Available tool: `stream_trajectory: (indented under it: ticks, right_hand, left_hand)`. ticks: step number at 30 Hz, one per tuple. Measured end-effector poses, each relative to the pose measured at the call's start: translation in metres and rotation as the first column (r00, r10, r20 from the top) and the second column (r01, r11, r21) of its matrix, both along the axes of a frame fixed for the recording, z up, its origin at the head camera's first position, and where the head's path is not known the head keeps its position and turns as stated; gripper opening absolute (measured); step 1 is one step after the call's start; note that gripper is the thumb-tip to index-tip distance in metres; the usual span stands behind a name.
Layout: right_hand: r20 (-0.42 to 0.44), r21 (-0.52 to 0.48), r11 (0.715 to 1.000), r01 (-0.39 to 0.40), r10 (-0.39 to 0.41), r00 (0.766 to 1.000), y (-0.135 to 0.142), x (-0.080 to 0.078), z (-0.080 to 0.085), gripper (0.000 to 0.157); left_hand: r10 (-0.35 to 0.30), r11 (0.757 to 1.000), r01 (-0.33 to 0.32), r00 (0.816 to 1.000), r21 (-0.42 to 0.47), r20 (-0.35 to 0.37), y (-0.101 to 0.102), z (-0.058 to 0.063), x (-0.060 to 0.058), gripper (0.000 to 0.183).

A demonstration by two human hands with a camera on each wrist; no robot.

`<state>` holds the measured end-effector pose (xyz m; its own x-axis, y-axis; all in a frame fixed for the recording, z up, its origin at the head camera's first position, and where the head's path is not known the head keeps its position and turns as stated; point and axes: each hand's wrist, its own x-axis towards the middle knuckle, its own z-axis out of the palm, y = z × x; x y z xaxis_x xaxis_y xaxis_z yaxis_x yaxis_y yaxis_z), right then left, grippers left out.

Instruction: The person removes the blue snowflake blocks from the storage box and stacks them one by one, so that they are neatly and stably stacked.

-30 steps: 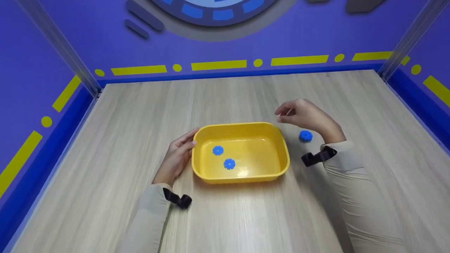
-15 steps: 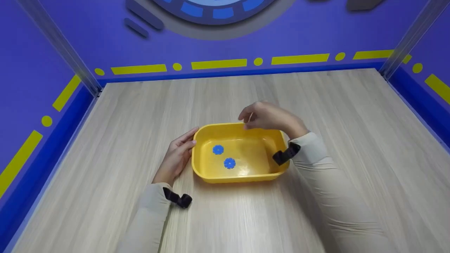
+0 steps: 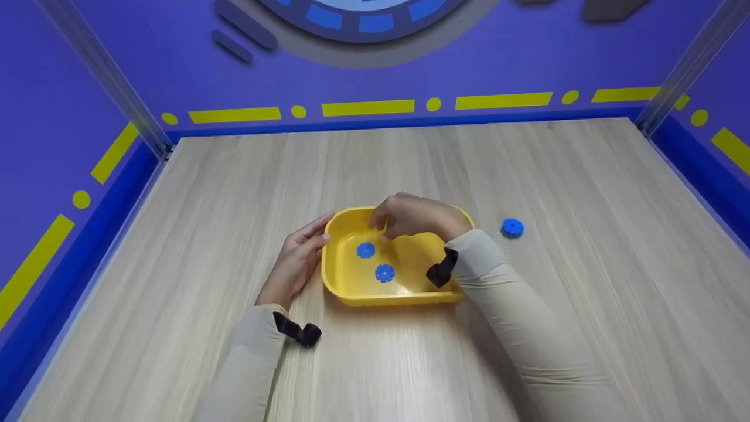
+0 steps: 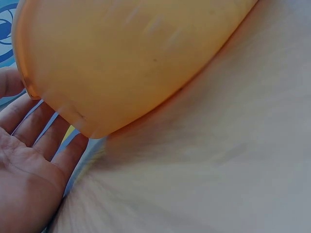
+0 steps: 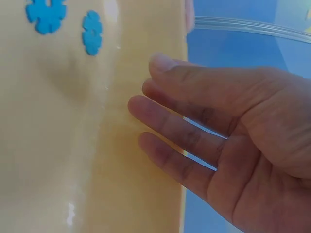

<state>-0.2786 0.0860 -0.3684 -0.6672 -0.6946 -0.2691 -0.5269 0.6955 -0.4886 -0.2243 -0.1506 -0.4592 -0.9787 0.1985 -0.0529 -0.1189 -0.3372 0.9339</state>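
My left hand (image 3: 296, 261) grips the left end of a yellow plastic basin (image 3: 404, 299), thumb at the rim and fingers against the outer wall. In the left wrist view the fingers (image 4: 48, 138) lie spread against the basin's wall (image 4: 131, 63). Inside the basin lie two blue notched snowflake discs (image 3: 365, 250), flat on the floor. My right hand (image 3: 413, 217) is inside the far part of the basin, over its floor. The right wrist view shows that hand (image 5: 233, 126) with extended fingers and no object visible in it; a blue disc (image 5: 92, 33) lies beyond its fingertips.
More blue notched plastic, seemingly stacked discs (image 3: 512, 228), sits on the wooden table (image 3: 252, 176) right of the basin. Blue-purple walls with yellow stripes (image 3: 368, 108) close off the back and sides.
My right hand has moved left and down from the table beside the basin, over its right side, to inside it. The left hand and basin stay in place.
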Motion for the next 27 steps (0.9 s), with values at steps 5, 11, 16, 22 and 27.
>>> stream_trajectory:
  ticks: [5,11,16,22,27]
  right_hand:
    - [0.034,0.053,0.999,-0.003,0.002,0.999,-0.013,0.001,-0.009,0.039]
    - [0.066,0.075,0.997,-0.001,-0.004,0.998,-0.025,0.003,-0.016,0.036]
    - [0.06,0.11,0.994,-0.015,0.009,0.998,-0.031,0.005,-0.02,0.035]
    - [0.012,0.116,0.993,-0.033,0.032,0.999,-0.034,0.009,-0.023,0.03]
    - [-0.01,0.11,0.993,-0.037,0.038,0.999,-0.035,0.011,-0.026,0.023]
  left_hand:
    - [-0.008,1.0,0.008,1.0,0.008,-0.005,0.0,0.0,0.0,0.053]
    - [-0.016,1.0,0.016,1.0,0.002,-0.009,-0.001,0.0,-0.001,0.053]
    - [-0.019,1.0,0.019,1.0,-0.004,-0.013,-0.001,0.0,-0.001,0.053]
    - [-0.006,1.0,0.006,1.0,-0.014,-0.014,-0.001,0.0,0.0,0.052]
    - [-0.003,1.0,0.003,1.0,-0.014,-0.01,-0.001,0.001,0.0,0.052]
